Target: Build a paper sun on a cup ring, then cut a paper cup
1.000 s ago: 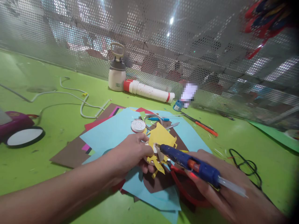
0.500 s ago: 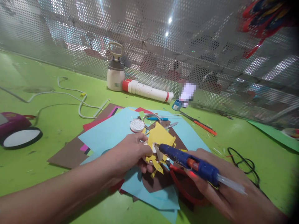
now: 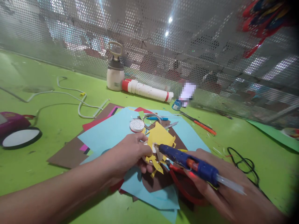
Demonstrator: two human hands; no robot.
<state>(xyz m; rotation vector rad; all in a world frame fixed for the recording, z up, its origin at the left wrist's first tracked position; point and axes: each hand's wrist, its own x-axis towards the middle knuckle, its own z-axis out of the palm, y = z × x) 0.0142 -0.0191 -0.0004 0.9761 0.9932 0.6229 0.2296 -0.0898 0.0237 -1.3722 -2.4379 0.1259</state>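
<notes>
Between the thumb and fingers of my left hand (image 3: 135,152) is a small round craft piece with cut yellow paper (image 3: 161,135) on it; the fingers hide part of it. My right hand (image 3: 221,186) is closed round a blue hot glue gun (image 3: 189,161), with a clear glue stick (image 3: 231,183) sticking out of its back end. The gun's nozzle points left and meets or nearly touches the piece. Beneath the right hand lie red-handled scissors (image 3: 179,185), partly covered. Light blue paper sheets (image 3: 105,133) and brown paper (image 3: 154,180) lie under both hands.
A white perforated disc (image 3: 137,125), a blue pen (image 3: 157,119) and a tape ring rest on the papers. Behind stand a beige bottle (image 3: 115,76), a white roll (image 3: 149,91) and a blue jar (image 3: 177,105). A white cable (image 3: 70,90) and a black cord (image 3: 245,165) cross the green table.
</notes>
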